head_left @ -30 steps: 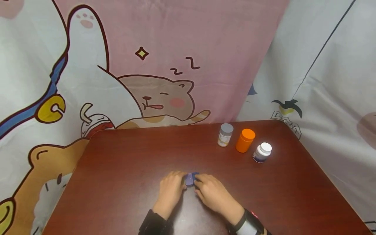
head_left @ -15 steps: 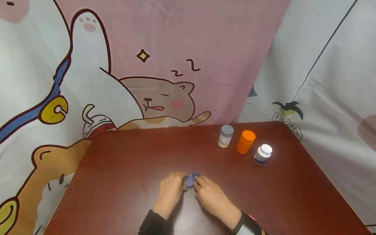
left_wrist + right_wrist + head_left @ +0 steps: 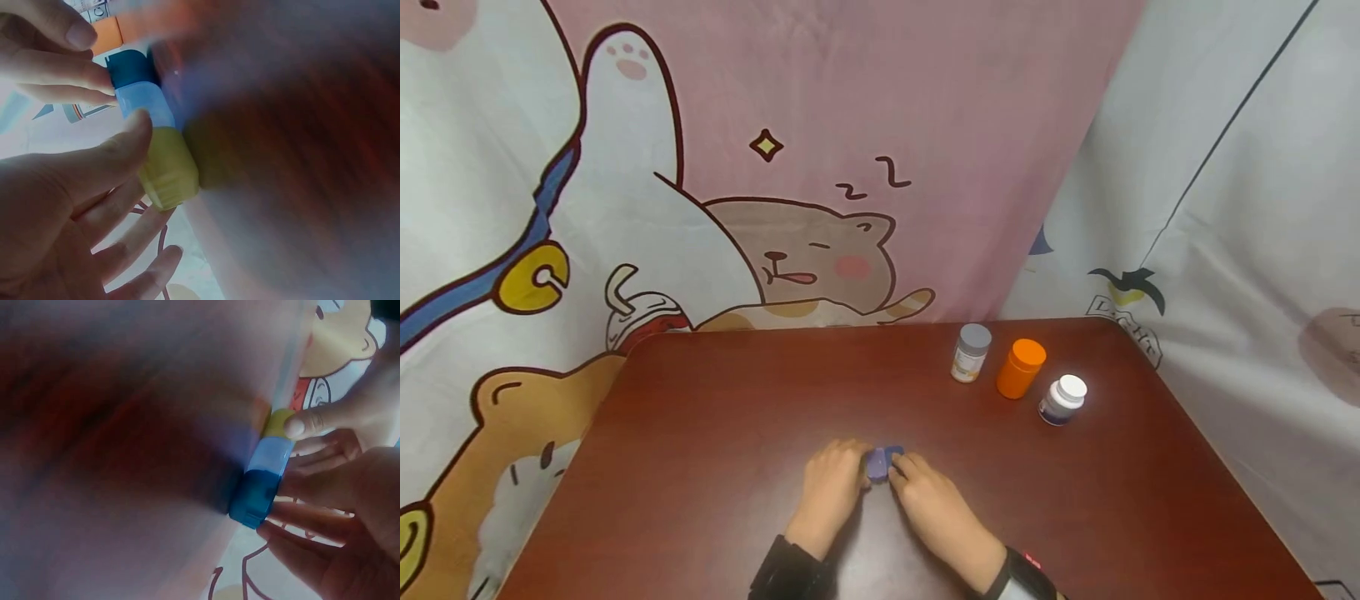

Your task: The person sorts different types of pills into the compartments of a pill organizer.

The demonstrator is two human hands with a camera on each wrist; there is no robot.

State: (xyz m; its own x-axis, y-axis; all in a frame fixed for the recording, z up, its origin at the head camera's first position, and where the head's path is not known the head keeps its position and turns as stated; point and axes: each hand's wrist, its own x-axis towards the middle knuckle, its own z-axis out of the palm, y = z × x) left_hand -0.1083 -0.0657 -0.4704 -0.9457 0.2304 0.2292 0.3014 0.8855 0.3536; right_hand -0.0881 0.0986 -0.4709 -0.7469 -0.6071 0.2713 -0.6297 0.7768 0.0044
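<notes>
A small pill organizer [image 3: 877,465] lies on the brown table [image 3: 715,400] between the two hands. Its row of compartments runs from yellow through pale violet to dark blue, the yellow end showing best in the left wrist view. My left hand [image 3: 831,487] grips that yellow compartment [image 3: 169,169], thumb on the near side and fingers behind. At the other end, my right hand [image 3: 936,512] holds the blue compartment [image 3: 256,494] between thumb and fingers, one fingertip right by the small tab on its lid. The lids look closed.
Three bottles stand at the back right of the table: a grey-capped one [image 3: 972,353], an orange one [image 3: 1021,368] and a white one [image 3: 1062,400]. Behind the table hangs a cartoon-printed cloth [image 3: 970,150].
The right hand's fingers have drawn back slightly over the blue end. The left hand keeps its hold, and the whole head view has shifted a little.
</notes>
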